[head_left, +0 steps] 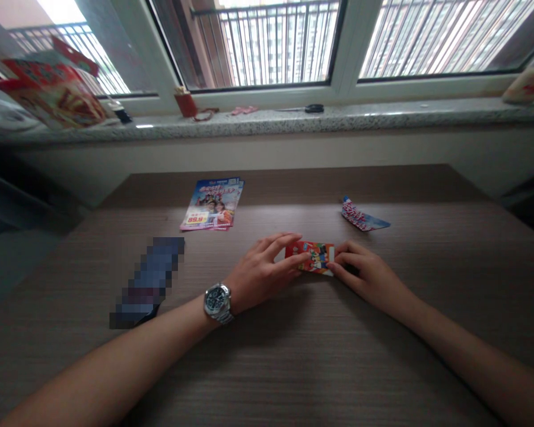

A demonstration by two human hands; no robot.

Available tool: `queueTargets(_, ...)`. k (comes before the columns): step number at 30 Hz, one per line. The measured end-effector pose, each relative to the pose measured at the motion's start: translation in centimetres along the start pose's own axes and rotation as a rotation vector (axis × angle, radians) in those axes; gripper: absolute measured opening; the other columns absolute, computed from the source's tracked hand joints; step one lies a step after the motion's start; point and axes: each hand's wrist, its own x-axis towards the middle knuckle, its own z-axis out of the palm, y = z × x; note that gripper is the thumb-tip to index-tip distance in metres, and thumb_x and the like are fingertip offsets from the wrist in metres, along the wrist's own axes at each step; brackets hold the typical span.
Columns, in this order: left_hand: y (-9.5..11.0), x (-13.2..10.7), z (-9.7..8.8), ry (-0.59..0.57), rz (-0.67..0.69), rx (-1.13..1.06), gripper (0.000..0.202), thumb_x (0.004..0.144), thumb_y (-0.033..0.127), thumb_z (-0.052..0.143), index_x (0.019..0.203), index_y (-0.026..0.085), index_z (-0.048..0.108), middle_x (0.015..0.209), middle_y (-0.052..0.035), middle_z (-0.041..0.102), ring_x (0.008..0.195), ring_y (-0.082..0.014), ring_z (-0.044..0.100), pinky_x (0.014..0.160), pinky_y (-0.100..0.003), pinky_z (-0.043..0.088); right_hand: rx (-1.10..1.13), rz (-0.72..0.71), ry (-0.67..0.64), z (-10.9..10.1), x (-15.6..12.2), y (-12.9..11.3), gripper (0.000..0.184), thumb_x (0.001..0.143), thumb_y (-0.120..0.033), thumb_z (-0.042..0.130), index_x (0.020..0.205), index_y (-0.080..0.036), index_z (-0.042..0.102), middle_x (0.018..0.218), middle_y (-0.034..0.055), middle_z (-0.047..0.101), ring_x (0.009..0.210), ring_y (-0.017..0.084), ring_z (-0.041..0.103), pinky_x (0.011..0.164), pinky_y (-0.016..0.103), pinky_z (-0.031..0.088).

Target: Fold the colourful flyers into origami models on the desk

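The right hand (367, 273) pinches the 3 o'clock end of a small red paper (319, 258) with its thumb and fingers. The left hand (260, 270) is at the 9 o'clock end, with some fingers on top and some by the far edge. I can't tell if those fingers squeeze it or just press. The red paper is on the bench (267, 367), in between the two hands, and it has bright little pictures and a white patch. A shiny watch (217, 300) goes around the left wrist.

Now look around the red paper. Between 1 and 2 o'clock is a folded blue and red paper (360, 217). At 10 o'clock, shiny leaflets (211, 204) lie in a pile. At 9 o'clock is a dark thing (149, 281), all blurry squares. Far off at 12 o'clock, scissors (314, 108) lie on the stone sill (267, 121) under the window (267, 44).
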Motion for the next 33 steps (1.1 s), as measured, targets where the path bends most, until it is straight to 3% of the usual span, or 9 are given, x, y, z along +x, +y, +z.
queueTargets(4, 0.04, 0.00, -0.16, -0.152, 0.002, 0.026, 0.044, 0.099, 0.039, 0.054, 0.141, 0.027, 0.051, 0.155, -0.0118, 0.037, 0.145, -0.0313, 0.034, 0.117, -0.056, 0.033, -0.004, 0.005, 0.001, -0.12, 0.06, 0.04, 0.024, 0.096, -0.027, 0.055, 0.075, -0.020, 0.065, 0.092, 0.0056, 0.062, 0.081, 0.018, 0.060, 0.072, 0.030, 0.048)
queueTargets(9, -0.35, -0.03, 0.21, -0.268, -0.024, -0.009, 0.047, 0.101, 0.043, 0.048, 0.145, 0.028, 0.046, 0.153, -0.0115, 0.041, 0.144, -0.0288, 0.037, 0.120, -0.054, 0.030, -0.042, 0.025, 0.015, -0.30, 0.05, 0.09, 0.018, 0.094, -0.026, 0.059, 0.076, -0.021, 0.061, 0.087, 0.0042, 0.061, 0.076, 0.017, 0.059, 0.068, 0.030, 0.047)
queueTargets(11, -0.47, -0.05, 0.28, -0.279, -0.025, -0.017, 0.047, 0.101, 0.044, 0.048, 0.145, 0.028, 0.046, 0.152, -0.0112, 0.043, 0.143, -0.0283, 0.038, 0.120, -0.054, 0.030, -0.064, 0.058, 0.053, -0.27, 0.01, 0.09, 0.009, 0.091, -0.027, 0.063, 0.085, -0.021, 0.060, 0.082, 0.0025, 0.059, 0.070, 0.017, 0.056, 0.063, 0.030, 0.046)
queueTargets(13, -0.48, -0.04, 0.25, -0.277, -0.021, -0.024, 0.047, 0.101, 0.043, 0.048, 0.145, 0.028, 0.046, 0.151, -0.0110, 0.044, 0.142, -0.0280, 0.039, 0.120, -0.053, 0.030, -0.085, 0.067, 0.085, -0.20, -0.04, 0.11, 0.016, 0.089, -0.028, 0.066, 0.101, -0.020, 0.059, 0.084, 0.0027, 0.058, 0.069, 0.017, 0.056, 0.061, 0.030, 0.047)
queueTargets(16, -0.36, 0.03, 0.08, -0.259, -0.014, -0.049, 0.045, 0.100, 0.042, 0.049, 0.143, 0.027, 0.049, 0.147, -0.0112, 0.047, 0.138, -0.0273, 0.042, 0.119, -0.052, 0.032, -0.111, -0.011, 0.079, -0.08, -0.10, 0.20, 0.031, 0.092, -0.028, 0.062, 0.123, -0.021, 0.057, 0.109, 0.0093, 0.060, 0.092, 0.022, 0.061, 0.080, 0.036, 0.052)
queueTargets(18, -0.28, 0.05, -0.02, -0.249, -0.009, -0.070, 0.043, 0.100, 0.040, 0.050, 0.141, 0.026, 0.052, 0.144, -0.0115, 0.049, 0.136, -0.0269, 0.044, 0.118, -0.052, 0.034, -0.121, -0.072, 0.055, -0.05, -0.12, 0.24, 0.034, 0.094, -0.026, 0.060, 0.127, -0.023, 0.058, 0.122, 0.0113, 0.058, 0.110, 0.026, 0.058, 0.095, 0.041, 0.049)
queueTargets(21, -0.26, 0.01, -0.06, -0.241, 0.011, -0.106, 0.041, 0.100, 0.038, 0.051, 0.138, 0.024, 0.055, 0.141, -0.0123, 0.050, 0.135, -0.0269, 0.045, 0.117, -0.050, 0.036, -0.125, -0.109, 0.014, -0.12, -0.13, 0.17, 0.034, 0.094, -0.025, 0.059, 0.127, -0.024, 0.061, 0.124, 0.0116, 0.057, 0.116, 0.027, 0.056, 0.100, 0.044, 0.047)
queueTargets(27, -0.47, -0.09, 0.15, -0.234, 0.072, -0.165, 0.038, 0.100, 0.033, 0.052, 0.137, 0.024, 0.055, 0.138, -0.0125, 0.053, 0.132, -0.0261, 0.047, 0.116, -0.048, 0.039, -0.096, -0.037, 0.000, -0.24, -0.14, 0.08, 0.024, 0.095, -0.030, 0.059, 0.117, -0.022, 0.067, 0.111, 0.0100, 0.059, 0.102, 0.024, 0.060, 0.089, 0.039, 0.051)
queueTargets(33, -0.16, -0.12, 0.11, -0.261, 0.073, -0.092, 0.041, 0.100, 0.038, 0.050, 0.138, 0.023, 0.054, 0.142, -0.0118, 0.051, 0.135, -0.0271, 0.044, 0.117, -0.048, 0.037, -0.095, 0.020, -0.001, -0.11, -0.20, 0.13, 0.019, 0.091, -0.030, 0.064, 0.109, -0.023, 0.066, 0.104, 0.0074, 0.058, 0.094, 0.022, 0.060, 0.083, 0.037, 0.051)
